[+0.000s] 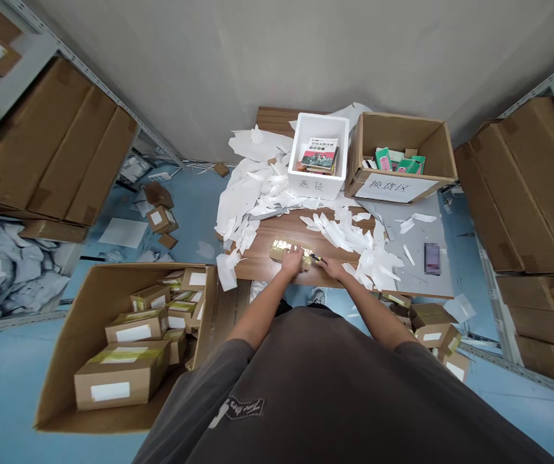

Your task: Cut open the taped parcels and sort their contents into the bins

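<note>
A small taped cardboard parcel (281,249) lies on the wooden table (262,265) near its front edge. My left hand (292,260) rests on the parcel, fingers curled over its right end. My right hand (331,265) is closed on a thin yellow-and-black tool (316,258), apparently a knife or pen, whose tip points at the parcel. White paper scraps (354,240) lie scattered to the right of both hands.
At the table's back stand a white foam box (300,185) holding books and an open carton (402,188) with green packets. A phone (432,258) lies right. A large floor carton (64,380) of parcels sits left, more parcels (431,325) right. Shelves with cartons flank both sides.
</note>
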`<state>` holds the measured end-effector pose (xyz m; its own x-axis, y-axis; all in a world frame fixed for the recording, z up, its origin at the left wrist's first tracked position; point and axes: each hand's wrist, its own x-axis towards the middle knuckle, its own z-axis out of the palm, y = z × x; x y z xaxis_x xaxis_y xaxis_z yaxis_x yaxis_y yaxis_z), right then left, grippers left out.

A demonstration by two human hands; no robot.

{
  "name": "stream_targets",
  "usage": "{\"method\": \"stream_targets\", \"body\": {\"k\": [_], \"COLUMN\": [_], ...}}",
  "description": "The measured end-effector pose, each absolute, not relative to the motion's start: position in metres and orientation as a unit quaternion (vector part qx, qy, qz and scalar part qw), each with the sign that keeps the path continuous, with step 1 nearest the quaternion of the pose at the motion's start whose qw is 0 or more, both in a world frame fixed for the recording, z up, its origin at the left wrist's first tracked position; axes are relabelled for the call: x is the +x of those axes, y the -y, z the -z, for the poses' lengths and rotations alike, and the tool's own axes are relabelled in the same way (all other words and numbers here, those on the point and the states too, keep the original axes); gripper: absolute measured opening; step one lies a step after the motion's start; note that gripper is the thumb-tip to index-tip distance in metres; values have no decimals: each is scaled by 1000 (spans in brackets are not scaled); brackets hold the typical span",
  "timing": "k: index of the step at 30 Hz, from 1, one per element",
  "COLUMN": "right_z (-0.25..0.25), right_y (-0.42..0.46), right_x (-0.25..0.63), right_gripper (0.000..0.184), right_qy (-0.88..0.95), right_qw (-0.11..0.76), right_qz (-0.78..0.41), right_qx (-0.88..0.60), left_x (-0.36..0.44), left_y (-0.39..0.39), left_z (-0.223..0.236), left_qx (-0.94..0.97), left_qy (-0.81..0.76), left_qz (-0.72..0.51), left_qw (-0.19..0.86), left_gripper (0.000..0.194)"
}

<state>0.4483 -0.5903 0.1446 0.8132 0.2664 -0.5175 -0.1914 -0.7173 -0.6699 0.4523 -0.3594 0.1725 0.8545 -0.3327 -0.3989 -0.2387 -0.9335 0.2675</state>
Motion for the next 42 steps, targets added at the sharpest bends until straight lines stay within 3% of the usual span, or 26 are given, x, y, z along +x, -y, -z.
{"method": "stream_targets", "body": {"k": [7, 15, 18, 22, 26, 33, 38, 42], "right_z": [-155, -166, -168, -169, -169, -170, -166, -167], "right_y": [588, 583, 587, 592, 594, 603, 609, 599], "right_x": [464, 471, 469, 453, 433, 416, 398, 393], "right_gripper": [29, 26, 31, 41, 46, 41, 45, 45], "right_qy": [74, 67, 61, -1, -67, -46, -81, -135], "right_qw": [276, 259, 280, 382, 445, 439, 465, 463], "right_qz": [-342, -339, -354, -391, -424, -372, -322, -329], "right_qx": [-895, -902, -890, -837, -786, -817, -821, -812], "left_x": [450, 448, 448, 451, 452, 456, 471, 481], "left_y": [359, 359, 358, 357, 356, 344, 313, 301], "left_z": [-172, -172, -171, -170, -168, -169, -166, -156], "left_qx": [957, 960, 962, 961, 959, 955, 958, 964], "left_qy": [142, 132, 123, 126, 133, 133, 127, 111], "left_qz": [235, 224, 226, 230, 233, 218, 192, 202], "left_qw": [95, 100, 95, 90, 93, 150, 170, 133], "left_gripper": [83, 82, 93, 108, 103, 100, 86, 107]}}
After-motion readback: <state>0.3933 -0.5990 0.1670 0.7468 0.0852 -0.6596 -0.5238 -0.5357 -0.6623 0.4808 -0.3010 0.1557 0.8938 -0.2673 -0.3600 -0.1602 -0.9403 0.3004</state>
